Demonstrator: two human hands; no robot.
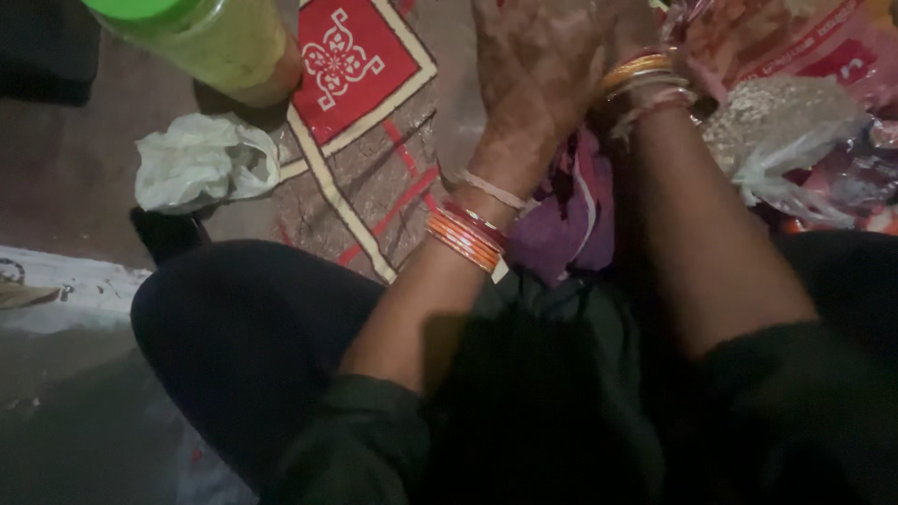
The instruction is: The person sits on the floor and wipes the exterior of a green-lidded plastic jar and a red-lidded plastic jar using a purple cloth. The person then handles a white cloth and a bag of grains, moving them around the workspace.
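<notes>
The left hand (538, 70) is raised at the top of the view, its back turned to the camera and patterned with dark markings; the fingers run out of frame, so how far it is open and whether anything is gripped cannot be told. Orange and red bangles (466, 236) are worn on its wrist. The right hand (655, 28) is mostly cut off by the top edge just beside the left hand, and only the wrist with gold bangles (641, 75) is seen; its grip cannot be told either.

A bundle of purple cloth (566, 220) is seen directly below both wrists, between the two forearms, and is taken here as the landmark. Left of the purple cloth, a red and beige patterned mat (360, 65) is spread on the floor. Further left of the cloth, a crumpled white plastic bag (201, 164) lies on the floor, and above that bag a clear jar with a green lid (210, 37) is tilted. Right of the purple cloth, a clear bag of pale grain (781, 122) is piled with red printed packets (823, 47). Below the cloth, the person's knee in dark fabric (243, 327) is seen.
</notes>
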